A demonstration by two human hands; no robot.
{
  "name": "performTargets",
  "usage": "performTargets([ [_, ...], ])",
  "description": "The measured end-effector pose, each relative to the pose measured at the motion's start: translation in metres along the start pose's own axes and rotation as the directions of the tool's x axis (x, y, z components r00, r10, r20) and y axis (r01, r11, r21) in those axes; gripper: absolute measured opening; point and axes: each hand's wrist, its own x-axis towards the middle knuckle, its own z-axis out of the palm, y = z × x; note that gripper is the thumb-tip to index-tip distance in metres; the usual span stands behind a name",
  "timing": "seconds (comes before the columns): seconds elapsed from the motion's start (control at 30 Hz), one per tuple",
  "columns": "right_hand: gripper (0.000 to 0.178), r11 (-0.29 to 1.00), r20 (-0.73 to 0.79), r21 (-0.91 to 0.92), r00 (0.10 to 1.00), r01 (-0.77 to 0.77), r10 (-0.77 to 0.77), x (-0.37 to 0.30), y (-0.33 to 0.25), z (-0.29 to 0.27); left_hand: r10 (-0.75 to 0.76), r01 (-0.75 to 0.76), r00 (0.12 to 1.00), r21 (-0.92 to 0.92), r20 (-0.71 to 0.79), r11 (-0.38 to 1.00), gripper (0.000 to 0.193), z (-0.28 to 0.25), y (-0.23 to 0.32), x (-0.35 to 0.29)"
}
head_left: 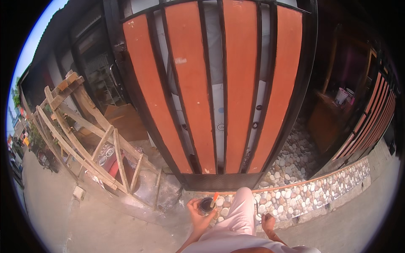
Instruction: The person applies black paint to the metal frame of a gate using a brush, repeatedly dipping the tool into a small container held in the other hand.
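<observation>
Orange boards (238, 84) in a black gate (222, 182) rise ahead of the fingers; a strip of pebbles (322, 189) runs off to their right, and a rough wooden frame (121, 159) stands well to their left. The left hand (198, 213) has its fingers wrapped on a small dark cup (205, 206), thumb on the near side and the others round the far left; leaning in the cup, just right of those fingers, is an orange-ended stick that looks like a brush (215, 197); a bent knee (243, 198) comes between the two hands. The right hand (268, 222) is low on the other side of that knee, its fingers curled together; whether anything is inside them I cannot tell. For a good hold, the left fingers should grip firmly without squeezing the cup, keep its mouth level, and hold it clear of the knee; since the brush rises beside the thumb, any tilt that way could tip it out; the curled right fingers seem best placed to steady it.
</observation>
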Motion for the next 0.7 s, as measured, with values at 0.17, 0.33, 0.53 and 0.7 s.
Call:
performTargets([
  [0.17,0.035,0.863,0.177,0.506,0.978,0.007,-0.111,0.077,-0.166,-0.056,-0.041,0.04,0.998,0.023,0.053,0.999,0.084,0.004,0.012,0.002],
  [0.33,0.069,0.791,0.353,0.583,0.819,0.186,-0.453,0.08,-0.279,-0.107,-0.03,0.027,0.997,0.047,0.075,0.999,0.083,0.007,0.022,0.012],
  [0.53,0.073,0.736,0.377,0.614,0.712,0.286,-0.592,0.079,-0.313,-0.119,-0.012,0.008,0.995,0.039,0.102,0.999,0.083,0.027,0.022,0.023],
  [0.7,0.054,0.703,0.274,0.629,0.752,0.332,-0.6,0.081,-0.312,-0.113,-0.045,0.028,0.993,0.154,0.106,0.988,0.083,0.036,0.02,0.026],
])
